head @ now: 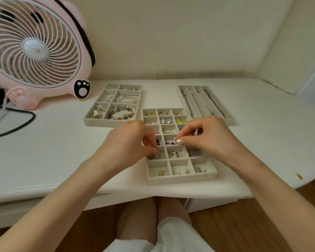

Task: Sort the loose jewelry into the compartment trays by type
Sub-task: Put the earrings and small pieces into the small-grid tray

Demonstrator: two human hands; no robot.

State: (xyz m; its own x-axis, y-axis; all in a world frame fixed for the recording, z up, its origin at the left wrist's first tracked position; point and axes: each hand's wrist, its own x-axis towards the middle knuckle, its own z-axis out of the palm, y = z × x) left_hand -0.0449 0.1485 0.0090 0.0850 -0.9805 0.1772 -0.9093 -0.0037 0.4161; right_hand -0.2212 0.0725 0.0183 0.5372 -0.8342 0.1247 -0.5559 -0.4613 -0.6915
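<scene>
A grey earring tray [180,179] with many small compartments lies at the desk's front, holding several pairs of earrings. My left hand [127,142] hovers over its left column, fingers curled down onto gold earrings [154,156]. My right hand [205,137] reaches over the middle, thumb and forefinger pinched together above a compartment with pink and black pieces [169,142]; what it pinches is too small to see. Behind, a tray [91,120] holds bracelets and brooches, and a long-slot tray [231,121] holds necklaces.
A pink fan [35,50] with paw feet stands at the back left, its black cable [16,128] looping across the white desk [53,151]. Walls close in behind and on the right. My knees show under the desk's front edge.
</scene>
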